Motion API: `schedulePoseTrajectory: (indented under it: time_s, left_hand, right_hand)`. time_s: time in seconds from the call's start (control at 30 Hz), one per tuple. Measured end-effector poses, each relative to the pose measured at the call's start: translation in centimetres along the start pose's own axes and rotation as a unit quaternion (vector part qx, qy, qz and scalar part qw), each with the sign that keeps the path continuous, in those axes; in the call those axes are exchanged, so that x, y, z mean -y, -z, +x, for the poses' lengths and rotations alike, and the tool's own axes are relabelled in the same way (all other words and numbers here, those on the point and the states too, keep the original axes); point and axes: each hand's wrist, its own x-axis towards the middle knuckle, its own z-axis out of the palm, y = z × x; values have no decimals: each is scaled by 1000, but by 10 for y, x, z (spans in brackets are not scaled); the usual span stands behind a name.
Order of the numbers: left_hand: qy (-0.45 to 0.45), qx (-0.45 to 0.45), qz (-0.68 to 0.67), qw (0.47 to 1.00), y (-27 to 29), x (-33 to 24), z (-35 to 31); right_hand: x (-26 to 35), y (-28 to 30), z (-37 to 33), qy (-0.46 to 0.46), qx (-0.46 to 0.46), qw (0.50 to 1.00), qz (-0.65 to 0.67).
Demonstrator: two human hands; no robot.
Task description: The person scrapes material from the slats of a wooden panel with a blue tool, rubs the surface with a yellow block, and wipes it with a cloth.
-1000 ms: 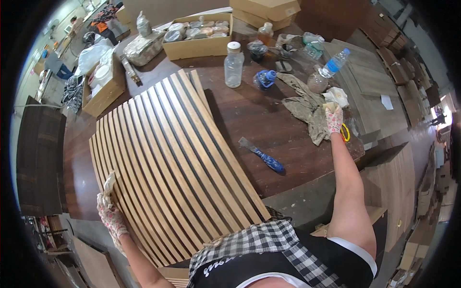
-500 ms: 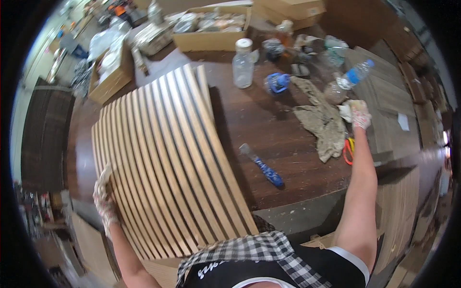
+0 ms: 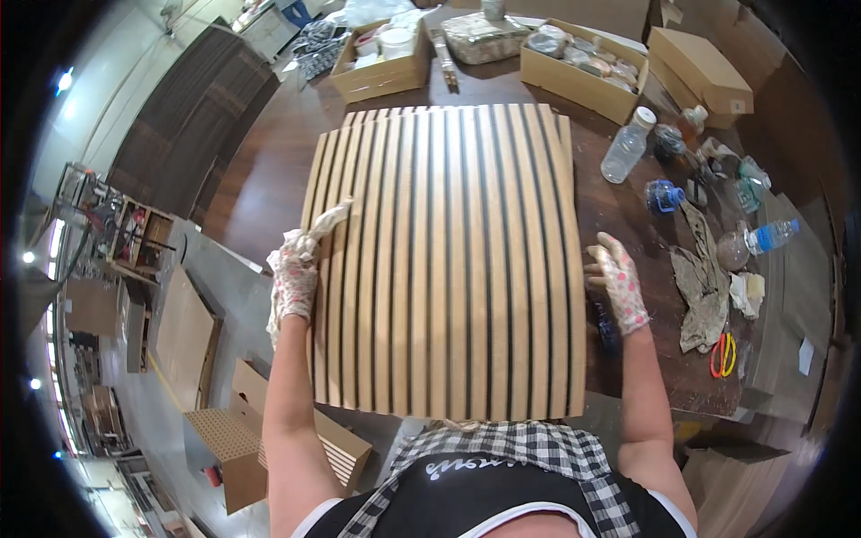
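A slatted wood panel [image 3: 448,269], pale strips with dark grooves between them, lies in front of me; the offset strip ends at its far edge suggest another panel beneath. My left hand [image 3: 296,273], in a white patterned glove, grips its left edge with a finger stretched over the top strips. By the right edge is my right hand [image 3: 621,282], gloved with pink dots, fingers apart and holding nothing. Whether its fingertips touch the edge I cannot tell. A blue-handled scraper [image 3: 607,330] lies between the panel and my right wrist, partly hidden.
At the right lie a stained rag [image 3: 701,287], a white wad [image 3: 746,294], red-and-yellow-handled scissors [image 3: 722,356] and several bottles, including a clear bottle [image 3: 628,148]. Filled cardboard boxes [image 3: 583,85] line the far side. Cardboard [image 3: 242,439] stands on the floor at left.
My right hand has left the white wad and come over to the panel's right edge. The panel now lies straighter before me, covering part of the scraper. The view has turned left.
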Motion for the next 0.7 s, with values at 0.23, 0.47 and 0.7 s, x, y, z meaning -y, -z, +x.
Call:
schedulePoseTrajectory:
  time_s: [0.23,0.47,0.7]
  left_hand:
    - [185,58,-158,968,18,-2,-31]
    - [187,57,-234,952,4,28,-34]
    - [197,51,-471,858,-24,66,-16]
  right_hand:
    - [10,-46,23,53,-116,893,-431]
    - [6,-50,5,60,-187,912,-361]
    - [13,-40,-25,74,-162,940,-290]
